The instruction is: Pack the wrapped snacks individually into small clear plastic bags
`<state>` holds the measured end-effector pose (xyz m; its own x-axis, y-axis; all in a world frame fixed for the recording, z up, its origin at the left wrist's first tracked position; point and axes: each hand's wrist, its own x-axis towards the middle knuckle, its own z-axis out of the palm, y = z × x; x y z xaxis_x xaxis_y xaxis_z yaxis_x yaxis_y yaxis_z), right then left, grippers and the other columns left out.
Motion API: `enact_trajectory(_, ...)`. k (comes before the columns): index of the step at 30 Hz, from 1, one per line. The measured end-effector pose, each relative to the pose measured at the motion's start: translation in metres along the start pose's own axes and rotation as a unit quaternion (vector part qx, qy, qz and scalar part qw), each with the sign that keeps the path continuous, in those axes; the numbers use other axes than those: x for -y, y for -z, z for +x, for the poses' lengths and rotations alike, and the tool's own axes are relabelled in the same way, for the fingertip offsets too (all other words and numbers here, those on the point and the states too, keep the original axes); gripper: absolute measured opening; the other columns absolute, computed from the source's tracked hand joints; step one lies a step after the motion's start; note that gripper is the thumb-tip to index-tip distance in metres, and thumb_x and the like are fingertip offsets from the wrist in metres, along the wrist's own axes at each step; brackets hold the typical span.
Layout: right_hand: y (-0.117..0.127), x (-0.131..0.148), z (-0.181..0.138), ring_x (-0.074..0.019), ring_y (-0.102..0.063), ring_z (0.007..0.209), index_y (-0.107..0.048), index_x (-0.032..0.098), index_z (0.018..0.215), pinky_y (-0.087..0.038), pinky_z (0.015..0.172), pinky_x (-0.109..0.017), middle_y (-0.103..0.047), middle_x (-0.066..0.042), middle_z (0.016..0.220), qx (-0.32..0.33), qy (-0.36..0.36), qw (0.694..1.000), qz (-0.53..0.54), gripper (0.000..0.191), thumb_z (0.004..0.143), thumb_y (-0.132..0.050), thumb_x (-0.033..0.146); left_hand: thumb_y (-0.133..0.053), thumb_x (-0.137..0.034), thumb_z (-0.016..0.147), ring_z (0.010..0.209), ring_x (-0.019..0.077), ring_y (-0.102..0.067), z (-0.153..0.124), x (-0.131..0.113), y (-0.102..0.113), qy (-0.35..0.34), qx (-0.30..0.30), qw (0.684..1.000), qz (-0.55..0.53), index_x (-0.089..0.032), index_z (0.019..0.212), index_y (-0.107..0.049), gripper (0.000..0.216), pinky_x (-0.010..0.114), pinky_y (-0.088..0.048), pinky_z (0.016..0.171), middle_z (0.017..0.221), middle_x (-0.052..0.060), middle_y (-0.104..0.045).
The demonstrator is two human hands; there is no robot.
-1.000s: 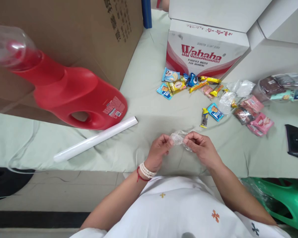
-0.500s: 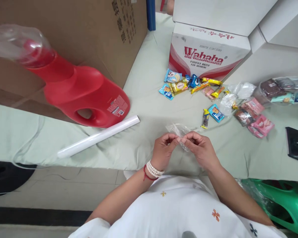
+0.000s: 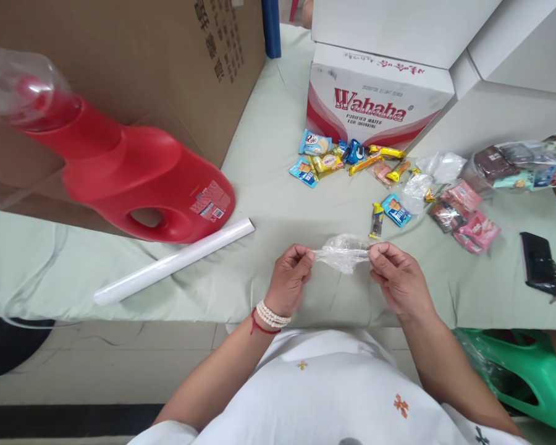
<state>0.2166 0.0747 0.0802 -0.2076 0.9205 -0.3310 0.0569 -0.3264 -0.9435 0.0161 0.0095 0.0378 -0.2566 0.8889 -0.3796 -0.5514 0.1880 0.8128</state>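
Note:
A crumpled clear plastic bag (image 3: 345, 252) is stretched between my two hands, just above the near part of the table. My left hand (image 3: 290, 278), with white beads and a red cord at its wrist, pinches one end between thumb and fingertips. The other end is pinched by my right hand (image 3: 398, 275). Beyond the bag lie a small yellow-and-dark snack packet (image 3: 376, 220) and a blue snack packet (image 3: 396, 210), both apart from my hands.
A red detergent jug (image 3: 148, 179) and a white roll (image 3: 173, 262) are at left, beside a big cardboard box (image 3: 157, 74). At the back stands a Wahaha water carton (image 3: 375, 99), with several wrapped snacks before it. A black phone-like object (image 3: 537, 259) and keys lie at right.
My hands have moved apart, left and right, drawing the clear plastic bag out between them. The view has shifted slightly to the right.

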Motion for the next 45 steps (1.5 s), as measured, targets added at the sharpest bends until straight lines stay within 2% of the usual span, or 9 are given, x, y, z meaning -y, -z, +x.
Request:
enact_trajectory(3,0.012,0.001,-0.005,-0.0124,-0.040,0.061,-0.068,0.022,0.089,-0.034,0.055,-0.027,-0.052,0.001,0.074,0.006,0.079,0.983,-0.165,0.034,0.086,-0.073,0.055,-0.082,-0.049,0.078,0.051,0.0058,-0.029,-0.001,0.001,0.003,-0.036,-0.006,0.998,0.046,-0.020,0.079,-0.061,0.036,0.022,-0.021,0.048,0.063,-0.008,-0.044)
enact_trajectory(9,-0.002,0.011,-0.002,-0.0254,-0.059,0.095,-0.073,0.026,0.104,-0.047,0.088,-0.041,-0.070,-0.008,0.100,0.033,0.288,0.878,-0.381,0.024,0.092,-0.070,0.047,-0.073,-0.050,0.086,0.064,0.0107,-0.041,-0.011,-0.002,-0.009,-0.094,0.075,0.978,0.171,-0.019,0.075,-0.062,0.034,0.025,-0.034,0.059,0.072,-0.002,-0.050)
enact_trajectory(17,-0.008,0.020,0.015,-0.0148,-0.052,0.063,-0.073,0.021,0.087,-0.039,0.059,-0.029,-0.064,-0.001,0.073,0.087,0.176,0.941,-0.275,0.024,0.093,-0.067,0.044,-0.069,-0.044,0.089,0.063,0.0116,-0.041,-0.013,-0.002,0.009,-0.074,0.070,0.981,0.166,-0.020,0.076,-0.059,0.029,0.026,-0.034,0.060,0.072,-0.003,-0.049)
enact_trajectory(23,-0.014,0.019,0.013,-0.0159,-0.056,0.067,-0.072,0.022,0.091,-0.042,0.064,-0.029,-0.065,-0.002,0.076,0.112,0.224,0.908,-0.335,0.021,0.097,-0.062,0.040,-0.072,-0.044,0.080,0.088,0.0204,-0.058,-0.009,-0.007,-0.010,-0.161,-0.009,0.926,0.342,-0.023,0.097,-0.059,0.030,0.030,-0.044,0.076,0.097,0.004,-0.063)
enact_trajectory(27,-0.017,0.029,0.006,-0.0181,-0.060,0.072,-0.071,0.024,0.095,-0.045,0.067,-0.030,-0.065,-0.004,0.079,0.105,0.280,0.889,-0.348,0.021,0.101,-0.057,0.038,-0.070,-0.035,0.082,0.063,0.0158,-0.046,0.000,-0.018,-0.030,-0.187,0.026,0.879,0.438,-0.023,0.069,-0.053,0.024,0.028,-0.033,0.063,0.064,-0.002,-0.053)
enact_trajectory(31,0.001,0.032,0.001,-0.0194,-0.059,0.076,-0.070,0.024,0.095,-0.046,0.070,-0.032,-0.065,-0.005,0.086,-0.017,0.310,0.892,-0.329,0.019,0.100,-0.060,0.040,-0.068,-0.041,0.087,0.055,0.0118,-0.034,0.008,-0.031,-0.023,-0.188,0.043,0.909,0.370,-0.021,0.061,-0.048,0.037,0.027,-0.027,0.056,0.055,-0.005,-0.039)
enact_trajectory(35,0.022,0.012,-0.004,-0.0169,-0.052,0.069,-0.067,0.023,0.093,-0.041,0.063,-0.030,-0.060,-0.002,0.080,-0.131,0.239,0.940,-0.205,0.024,0.095,-0.067,0.048,-0.065,-0.054,0.090,0.055,0.0110,-0.027,0.013,-0.034,-0.005,-0.170,-0.036,0.947,0.270,-0.022,0.062,-0.042,0.048,0.027,-0.024,0.054,0.056,-0.006,-0.031)
enact_trajectory(39,0.035,-0.016,-0.007,-0.0151,-0.051,0.066,-0.065,0.023,0.095,-0.042,0.061,-0.027,-0.058,0.001,0.075,-0.070,0.137,0.975,-0.161,0.030,0.094,-0.066,0.052,-0.058,-0.061,0.095,0.058,0.0119,-0.032,0.010,-0.022,0.001,-0.168,-0.080,0.957,0.222,-0.022,0.064,-0.038,0.053,0.027,-0.027,0.056,0.060,-0.005,-0.034)
enact_trajectory(45,0.035,-0.013,0.001,-0.0293,-0.059,0.117,-0.063,0.026,0.127,-0.048,0.099,-0.045,-0.066,-0.012,0.126,0.055,0.252,0.882,-0.395,0.048,0.090,-0.071,0.054,-0.060,-0.059,0.093,0.058,0.0114,-0.024,-0.002,-0.010,-0.010,-0.165,-0.036,0.944,0.282,-0.022,0.062,-0.035,0.055,0.027,-0.025,0.056,0.058,-0.006,-0.028)
